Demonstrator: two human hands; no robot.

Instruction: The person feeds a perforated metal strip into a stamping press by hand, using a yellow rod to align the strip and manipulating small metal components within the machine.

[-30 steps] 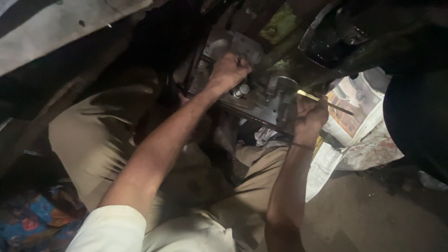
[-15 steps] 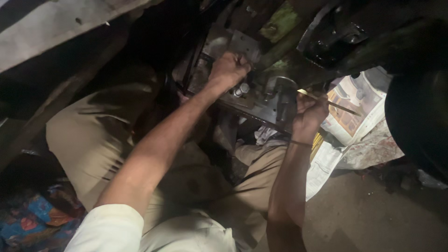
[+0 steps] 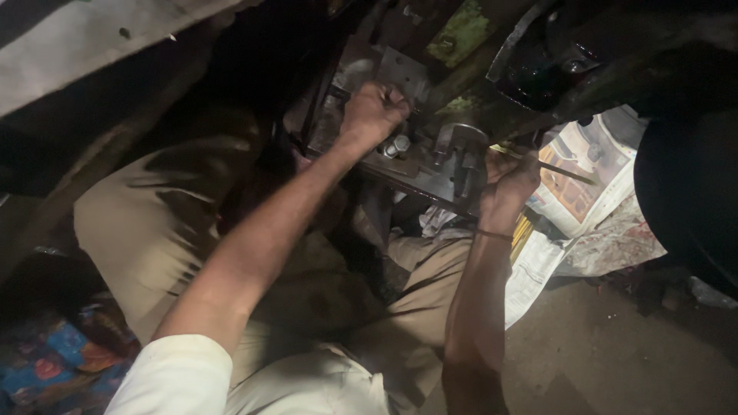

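**Two hands on a metal assembly, low light**

While the scene is dim, both hands read clearly enough. Left hand (image 3: pixel 374 110) — fingers curled into a tight fist, gripping something at the upper part of the metal assembly (image 3: pixel 430 165); what lies inside the fist cannot be made out. Right hand (image 3: pixel 506 183) — fingers closed around a thin rod-like tool (image 3: pixel 565 172), whose dark shaft sticks out to the right over the newspaper (image 3: pixel 584 192). That hand sits against the right edge of the assembly.

Assembly: a grey plate or bracket with raised parts, held between the two hands, above the person's lap. Two hex bolt heads (image 3: pixel 395 146) show side by side just below the left fist.

Counts: two hands, one rod tool, two visible bolts, one spread of newspaper sheets on the ground at right.

Person wears tan trousers (image 3: pixel 154 223) and a white sleeve (image 3: pixel 173 376). Patterned cloth (image 3: pixel 54 369) lies lower left.
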